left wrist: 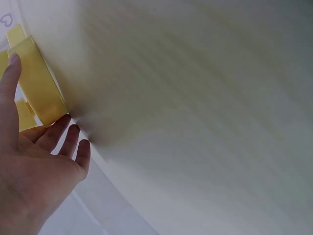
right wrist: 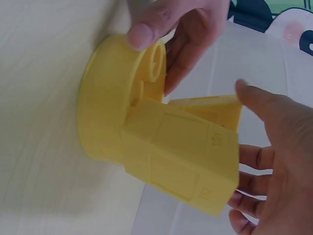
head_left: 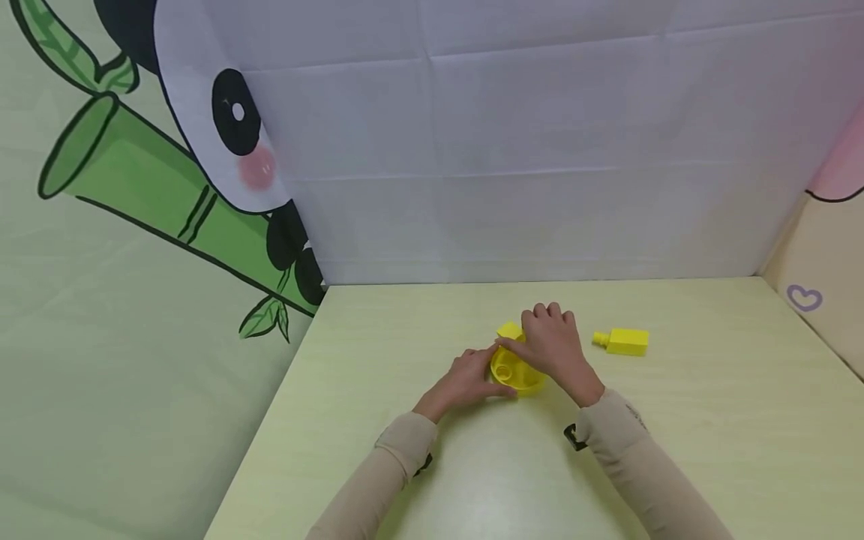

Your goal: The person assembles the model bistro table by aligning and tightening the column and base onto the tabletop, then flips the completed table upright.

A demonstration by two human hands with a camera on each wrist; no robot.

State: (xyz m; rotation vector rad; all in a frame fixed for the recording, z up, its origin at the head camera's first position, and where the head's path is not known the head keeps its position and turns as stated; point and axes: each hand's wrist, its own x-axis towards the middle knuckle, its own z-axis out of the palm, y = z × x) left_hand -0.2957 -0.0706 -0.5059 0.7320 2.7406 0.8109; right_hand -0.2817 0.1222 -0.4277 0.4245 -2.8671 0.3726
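Observation:
A round yellow base (right wrist: 105, 103) with a raised rim and cut-outs stands on the table between both hands. My left hand (head_left: 467, 379) holds it from the side, its thumb at the near rim and its fingers round the far side. A boxy yellow block (right wrist: 181, 156) with raised panels sits upright on the base, and a second yellow block (right wrist: 210, 108) shows behind it. My right hand (head_left: 555, 345) grips from above at the blocks, its thumb tip at the top corner of the rear one and its fingers partly hidden behind the front one.
To the right of the hands a yellow block with a narrow neck (head_left: 626, 342) lies on its side on the pale wooden table (head_left: 709, 420). Printed cloth hangs (head_left: 540, 150) behind the table's back edge and along both sides.

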